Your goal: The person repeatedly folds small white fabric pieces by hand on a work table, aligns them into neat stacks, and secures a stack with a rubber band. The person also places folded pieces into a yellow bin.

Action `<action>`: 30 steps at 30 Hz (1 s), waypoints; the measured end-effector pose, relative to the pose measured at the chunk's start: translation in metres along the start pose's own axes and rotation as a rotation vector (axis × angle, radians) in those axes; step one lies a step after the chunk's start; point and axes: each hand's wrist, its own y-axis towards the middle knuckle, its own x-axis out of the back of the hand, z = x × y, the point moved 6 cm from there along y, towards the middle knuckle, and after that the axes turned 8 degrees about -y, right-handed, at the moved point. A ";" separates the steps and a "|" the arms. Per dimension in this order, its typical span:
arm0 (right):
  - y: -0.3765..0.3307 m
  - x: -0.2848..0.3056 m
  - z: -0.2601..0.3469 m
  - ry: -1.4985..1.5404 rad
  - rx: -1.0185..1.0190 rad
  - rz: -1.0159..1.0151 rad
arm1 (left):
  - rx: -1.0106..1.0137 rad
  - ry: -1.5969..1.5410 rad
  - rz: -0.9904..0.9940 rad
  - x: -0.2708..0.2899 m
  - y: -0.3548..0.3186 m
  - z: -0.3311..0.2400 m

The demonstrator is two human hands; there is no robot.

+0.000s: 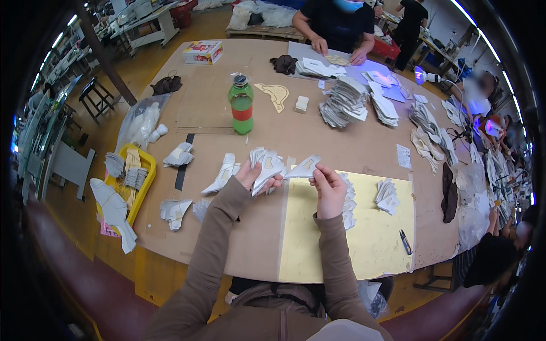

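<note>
My left hand (248, 175) grips a fanned stack of white cut pieces (266, 163) above the cardboard-covered table. Between thumb and fingers, my right hand (330, 190) pinches the end of a single white piece (302, 168) with a cut-out in it, held close beside the stack. Under my right wrist lies an overlapping row of white pieces (348, 210) on a yellow sheet (324, 250). Farther right on that sheet is a small fanned pile (387, 196), with thread snips (405, 241) nearer me. Another bundle of white pieces (223, 173) rests left of my left hand.
A green bottle (242, 105) stands upright beyond my hands. At the left edge is a yellow basket (149, 170) of pieces. Tall stacks (344, 102) lie far right, near a lit lamp (426, 76). Across the table, a person (338, 25) handles a piece.
</note>
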 end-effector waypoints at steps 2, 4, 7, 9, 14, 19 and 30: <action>0.000 0.000 0.001 0.002 0.024 -0.005 | 0.008 -0.051 -0.001 0.003 0.002 0.004; 0.000 -0.001 0.001 -0.015 0.019 0.005 | 0.025 -0.189 0.029 0.003 0.005 0.008; 0.000 -0.002 0.001 -0.033 0.026 0.012 | 0.067 -0.250 0.038 0.006 0.009 0.011; 0.000 -0.003 0.003 -0.056 0.045 0.018 | 0.075 -0.310 0.095 0.005 0.010 0.011; -0.002 -0.003 0.008 -0.135 0.101 -0.013 | 0.095 -0.305 0.122 0.004 0.008 0.010; -0.011 -0.019 0.009 -0.204 0.136 0.091 | 0.038 -0.102 0.061 -0.005 0.003 0.011; -0.024 -0.040 0.017 -0.660 0.472 0.116 | 0.118 0.136 0.235 -0.024 0.003 0.029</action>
